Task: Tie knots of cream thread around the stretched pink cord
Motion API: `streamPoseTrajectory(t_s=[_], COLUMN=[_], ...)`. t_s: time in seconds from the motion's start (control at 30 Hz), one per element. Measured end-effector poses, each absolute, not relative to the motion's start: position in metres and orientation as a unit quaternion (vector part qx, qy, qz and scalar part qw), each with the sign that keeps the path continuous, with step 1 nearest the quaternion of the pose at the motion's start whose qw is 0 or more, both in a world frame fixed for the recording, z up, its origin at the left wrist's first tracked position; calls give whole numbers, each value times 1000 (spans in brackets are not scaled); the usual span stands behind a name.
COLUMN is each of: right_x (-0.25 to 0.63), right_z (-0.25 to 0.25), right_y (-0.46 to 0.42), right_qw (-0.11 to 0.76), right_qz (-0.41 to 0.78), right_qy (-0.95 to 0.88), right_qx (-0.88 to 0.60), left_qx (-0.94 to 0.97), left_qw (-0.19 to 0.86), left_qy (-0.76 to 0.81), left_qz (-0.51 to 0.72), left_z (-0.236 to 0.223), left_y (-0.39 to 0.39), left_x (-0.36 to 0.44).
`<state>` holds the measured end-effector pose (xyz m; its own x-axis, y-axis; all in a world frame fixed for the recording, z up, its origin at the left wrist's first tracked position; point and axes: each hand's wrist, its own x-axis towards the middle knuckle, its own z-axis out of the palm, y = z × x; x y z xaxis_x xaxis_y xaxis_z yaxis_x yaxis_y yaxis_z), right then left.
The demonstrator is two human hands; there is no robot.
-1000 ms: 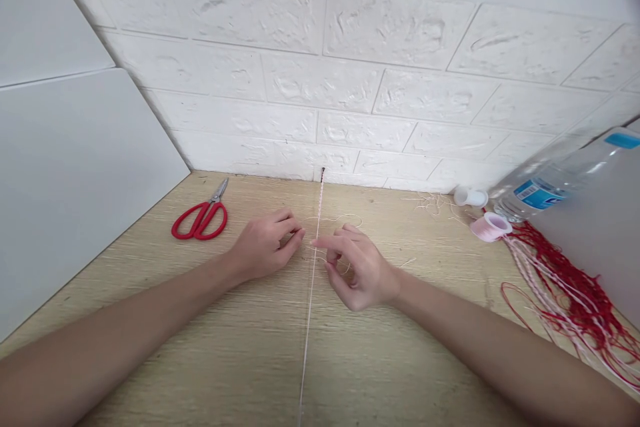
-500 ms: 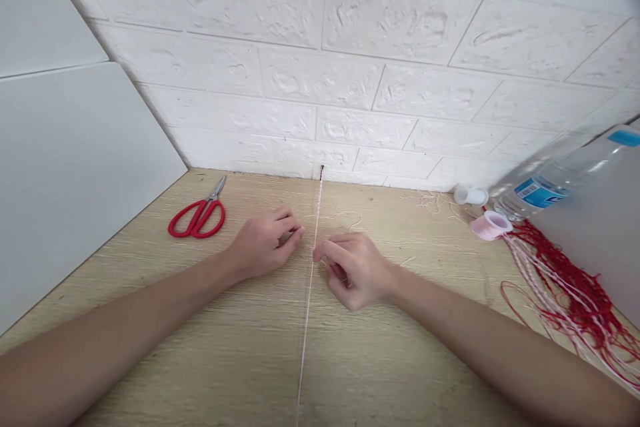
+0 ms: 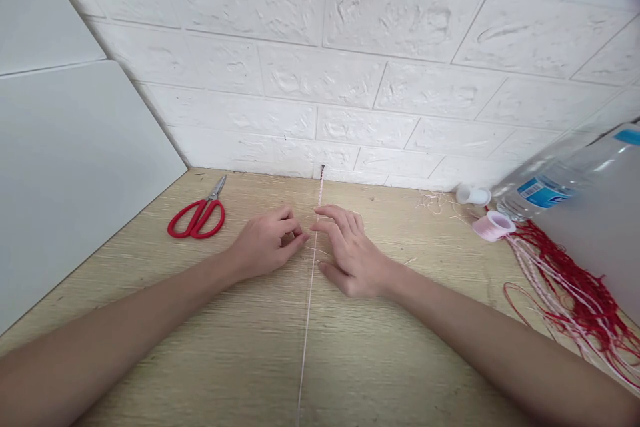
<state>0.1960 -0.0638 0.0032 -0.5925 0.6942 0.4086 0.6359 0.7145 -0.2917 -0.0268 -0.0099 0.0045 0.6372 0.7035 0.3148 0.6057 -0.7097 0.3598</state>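
A pale cord (image 3: 309, 307) runs taut down the middle of the table from a dark fixing at the foot of the wall. Its upper part (image 3: 321, 192) is thicker, pink and white, looking knotted or braided. Left of the cord, my left hand (image 3: 265, 240) is closed in a pinch, with a fine thread seeming to come from its fingertips. My right hand (image 3: 353, 250) has its fingers spread and thumb apart, the index and middle fingertips reaching to the cord. Loose fine thread lies around the fingers, partly hidden by the right hand.
Red-handled scissors (image 3: 197, 215) lie at the left. On the right are a white spool (image 3: 473, 195), a pink thread spool (image 3: 493, 225), a clear plastic bottle (image 3: 545, 190) and a heap of red and pink cords (image 3: 575, 280). White brick-patterned wall (image 3: 350, 80) closes the back.
My right hand has opened from a pinch and shifted slightly up along the cord, its fingers spreading. My left hand stays in nearly the same place, still pinched.
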Motion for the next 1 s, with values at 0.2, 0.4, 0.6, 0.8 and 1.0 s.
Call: streamPoseTrajectory(t_s=[0.2, 0.4, 0.6, 0.8, 1.0], right_x=[194, 197, 198, 193, 190], right_z=[1, 7, 4, -2, -2], right_y=[-64, -64, -61, -62, -62], right_qw=[250, 242, 217, 235, 239], right_qz=[46, 48, 45, 32, 22], right_qy=[-875, -870, -874, -849, -848], right_qx=[-413, -426, -432, -471, -473], left_qx=[890, 895, 889, 878, 882], left_qw=[169, 187, 201, 273, 284], left_qy=[367, 351, 356, 338, 327], left_qz=[211, 203, 208, 199, 186], left_z=[8, 11, 12, 17, 20], left_y=[-8, -8, -9, -9, -7], left_x=[-25, -26, -25, -24, -22])
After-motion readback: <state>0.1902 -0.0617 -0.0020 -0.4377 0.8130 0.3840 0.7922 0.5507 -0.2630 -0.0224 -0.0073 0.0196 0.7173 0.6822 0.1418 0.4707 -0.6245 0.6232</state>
